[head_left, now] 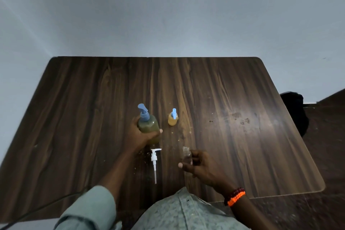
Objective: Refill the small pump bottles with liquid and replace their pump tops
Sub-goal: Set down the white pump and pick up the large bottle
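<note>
While the left hand (142,135) grips the large pump bottle (149,129) around its body, I note that this container stands on the dark wooden table (233,99), carries a blue pump top (143,112), and holds a murky greenish-brown liquid nearly to the shoulder. Just to its right, apart from it, stands a small pump bottle (173,119) with a light blue pump top (174,113) fitted; its contents are amber-yellow and fill most of the body. The right hand (200,167) holds a small clear bottle (187,156) between thumb and curled fingers, near the table's front edge; its neck is open, and I cannot tell whether any liquid is inside. A white pump top (154,160) lies flat on the table between the two hands, its dip tube pointing toward the person. I record scattered specks and dried smears on the tabletop right of the bottles. An orange and dark red beaded bracelet (235,196) sits on the right wrist.
</note>
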### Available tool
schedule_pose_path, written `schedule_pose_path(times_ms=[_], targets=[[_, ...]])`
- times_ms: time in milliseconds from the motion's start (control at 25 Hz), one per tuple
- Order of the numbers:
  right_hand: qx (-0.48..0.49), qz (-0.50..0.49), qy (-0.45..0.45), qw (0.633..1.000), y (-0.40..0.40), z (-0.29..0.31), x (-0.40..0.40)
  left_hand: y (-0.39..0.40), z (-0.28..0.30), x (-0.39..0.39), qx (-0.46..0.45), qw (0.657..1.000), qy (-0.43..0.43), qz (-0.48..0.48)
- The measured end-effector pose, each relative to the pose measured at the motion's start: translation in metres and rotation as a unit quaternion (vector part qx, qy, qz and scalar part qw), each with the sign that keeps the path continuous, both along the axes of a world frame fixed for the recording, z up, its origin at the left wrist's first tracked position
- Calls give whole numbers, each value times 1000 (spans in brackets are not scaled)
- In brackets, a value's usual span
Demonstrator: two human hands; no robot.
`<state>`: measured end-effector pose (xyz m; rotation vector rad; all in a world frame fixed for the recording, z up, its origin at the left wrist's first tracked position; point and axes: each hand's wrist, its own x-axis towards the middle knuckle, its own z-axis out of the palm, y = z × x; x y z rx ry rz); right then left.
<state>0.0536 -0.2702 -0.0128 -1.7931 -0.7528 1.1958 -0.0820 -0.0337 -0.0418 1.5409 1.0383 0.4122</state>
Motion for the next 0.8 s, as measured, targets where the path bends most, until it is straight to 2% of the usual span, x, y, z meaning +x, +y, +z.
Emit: schedule_pose_path(times_ms=[160,200,320,440,480,640,720,800], targets=[[15,-13,12,1000,0,1,1,-46,17,-23,-84,989,-98,-70],[19,-15,17,1000,0,2,0,-59,20,-28,-105,987,-104,-66],[33,-13,15,999,1,4,-2,-98,18,-39,-164,985,-51,-26],[34,-14,4,999,0,5,0,-118,21,-49,-333,940,-70,-8],[34,-14,0,999,0,4,0,-119,22,-51,-359,931,-66,-12],[39,-4,0,999,-4,4,-2,-120,23,-56,-354,934,-38,-40],[43,8,2,999,-5,6,-3,-118,22,-60,-336,940,-54,-18],[43,17,-1,999,-6,6,-3,-118,24,-61,-345,935,-76,-35]])
